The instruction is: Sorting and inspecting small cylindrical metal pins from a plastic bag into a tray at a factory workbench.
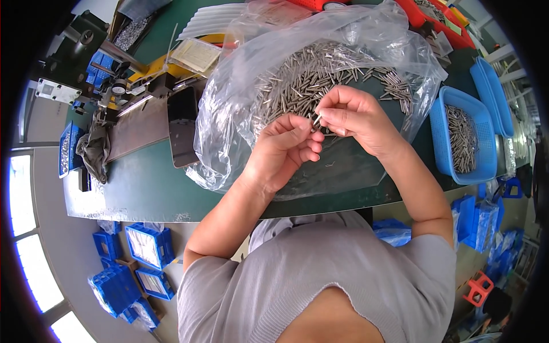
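Over the front of a clear plastic bag, my two hands meet with their fingertips almost touching. My right hand [351, 117] pinches a small metal pin [317, 120] between thumb and fingers. Close against it on the left, my left hand [284, 146] has thumb and forefinger pressed together on what looks like another small metal pin; its other fingers curl loosely. Behind them a wide heap of short grey metal pins [303, 80] lies on the spread clear plastic bag [220, 123], partly under its folds.
At the right stands a blue basket [439, 134] of similar pins, with a second blue basket [486, 91] behind it. A black phone [182, 128] lies left of the bag, beside a metal fixture with a dial gauge [119, 88]. Red trays [420, 20] sit at the back right.
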